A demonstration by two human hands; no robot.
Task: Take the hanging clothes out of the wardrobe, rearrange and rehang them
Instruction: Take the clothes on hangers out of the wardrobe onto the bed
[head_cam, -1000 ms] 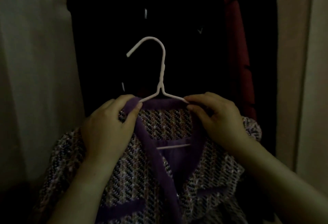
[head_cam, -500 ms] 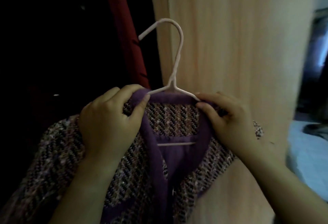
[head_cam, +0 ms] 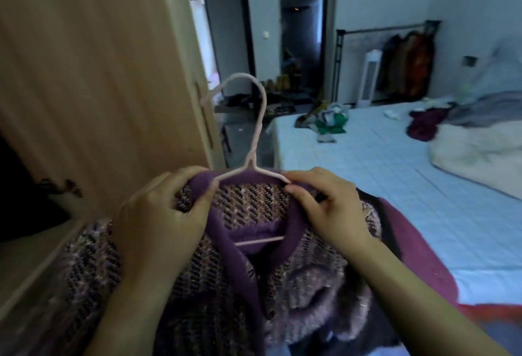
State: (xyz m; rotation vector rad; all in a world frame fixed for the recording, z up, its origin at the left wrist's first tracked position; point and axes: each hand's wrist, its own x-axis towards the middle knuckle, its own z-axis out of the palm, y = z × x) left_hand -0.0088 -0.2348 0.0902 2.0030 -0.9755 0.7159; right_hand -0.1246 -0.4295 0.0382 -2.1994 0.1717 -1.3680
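A purple tweed jacket with a plain purple collar band fills the lower middle of the frame, draped on a pale pink hanger whose hook stands upright above it at centre. The left hand grips the jacket's left shoulder, its grip pinching the collar band over the hanger arm. The right hand holds the right shoulder, thumb and forefinger pressed together on the collar and the hanger's other arm. The hanger's lower bar shows inside the open neckline, between the two hands.

Behind the jacket at left stands a light wooden wardrobe door, with the dark wardrobe opening at the left edge. To the right lies a bed with a pale blue checked cover, carrying loose clothes and a white quilt. A clothes rack with hanging garments stands at upper right, against the far wall.
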